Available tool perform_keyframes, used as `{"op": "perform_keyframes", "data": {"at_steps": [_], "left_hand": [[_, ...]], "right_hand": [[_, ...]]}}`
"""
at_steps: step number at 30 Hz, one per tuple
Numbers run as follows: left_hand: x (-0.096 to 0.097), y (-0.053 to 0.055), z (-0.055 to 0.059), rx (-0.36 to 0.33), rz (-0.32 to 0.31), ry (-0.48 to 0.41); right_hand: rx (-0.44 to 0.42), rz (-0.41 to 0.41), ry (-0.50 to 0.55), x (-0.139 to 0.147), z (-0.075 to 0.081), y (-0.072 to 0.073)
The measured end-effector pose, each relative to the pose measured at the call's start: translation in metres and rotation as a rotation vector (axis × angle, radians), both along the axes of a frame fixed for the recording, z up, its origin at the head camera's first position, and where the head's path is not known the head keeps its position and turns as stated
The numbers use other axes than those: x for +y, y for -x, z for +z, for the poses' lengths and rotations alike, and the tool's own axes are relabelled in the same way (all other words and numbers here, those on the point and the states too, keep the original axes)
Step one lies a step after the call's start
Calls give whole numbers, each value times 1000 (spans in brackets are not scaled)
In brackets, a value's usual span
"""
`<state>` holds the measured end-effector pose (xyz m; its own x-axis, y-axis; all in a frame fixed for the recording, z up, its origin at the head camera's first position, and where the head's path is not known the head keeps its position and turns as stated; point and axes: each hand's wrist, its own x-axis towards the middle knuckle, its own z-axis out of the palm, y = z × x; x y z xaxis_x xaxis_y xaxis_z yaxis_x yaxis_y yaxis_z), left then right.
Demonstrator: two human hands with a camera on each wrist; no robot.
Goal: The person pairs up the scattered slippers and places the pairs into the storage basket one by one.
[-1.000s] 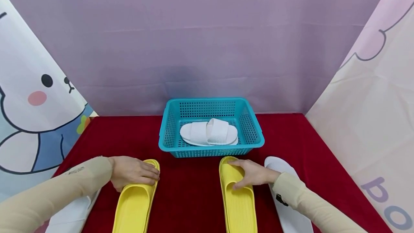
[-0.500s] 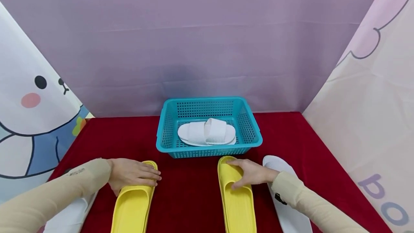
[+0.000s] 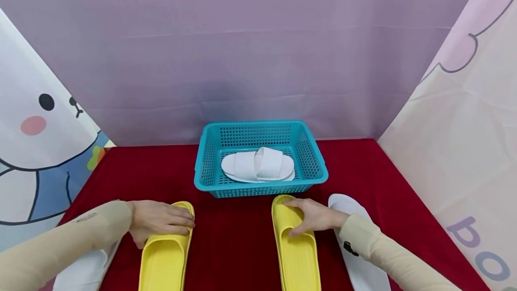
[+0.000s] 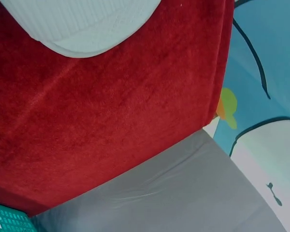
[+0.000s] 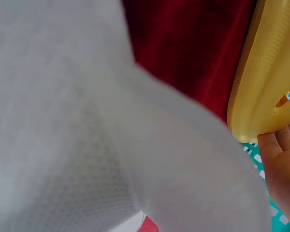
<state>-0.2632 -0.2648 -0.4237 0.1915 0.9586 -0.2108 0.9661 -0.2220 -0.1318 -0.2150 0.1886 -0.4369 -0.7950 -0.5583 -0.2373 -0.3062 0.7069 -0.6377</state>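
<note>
In the head view my left hand (image 3: 160, 220) grips the upper of the left yellow slipper (image 3: 163, 259), its fingers laid across the strap to the far edge. My right hand (image 3: 316, 217) holds the right yellow slipper (image 3: 299, 259), with the thumb at the foot opening and fingers by the toe. Both slippers point their toes away from me. Fingers of the right hand (image 5: 282, 169) also show against the end of the yellow slipper (image 5: 266, 67) in the right wrist view. The left hand lies outside the left wrist view.
A teal basket (image 3: 262, 188) stands at the back with two white slippers (image 3: 272, 164) inside. Another white slipper (image 3: 365, 266) lies under the right forearm, and one more white slipper (image 3: 82, 271) by the left forearm. Red cloth (image 3: 230, 246) covers the table; a purple curtain (image 3: 258, 58) hangs behind.
My left hand has shifted slightly left and nearer to me, and the left yellow slipper's toe has edged left with it. The right hand and its slipper look still.
</note>
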Motion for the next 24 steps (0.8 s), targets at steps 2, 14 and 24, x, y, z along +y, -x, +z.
{"op": "perform_keyframes", "data": {"at_steps": [2, 14, 24], "left_hand": [[0, -3, 2, -4, 28, 1], [0, -23, 13, -100, 270, -13], [11, -43, 18, -93, 369, -120]], "right_hand": [[6, -1, 5, 0, 0, 0], [52, -50, 6, 4, 10, -7], [124, -118, 7, 17, 31, -23]]}}
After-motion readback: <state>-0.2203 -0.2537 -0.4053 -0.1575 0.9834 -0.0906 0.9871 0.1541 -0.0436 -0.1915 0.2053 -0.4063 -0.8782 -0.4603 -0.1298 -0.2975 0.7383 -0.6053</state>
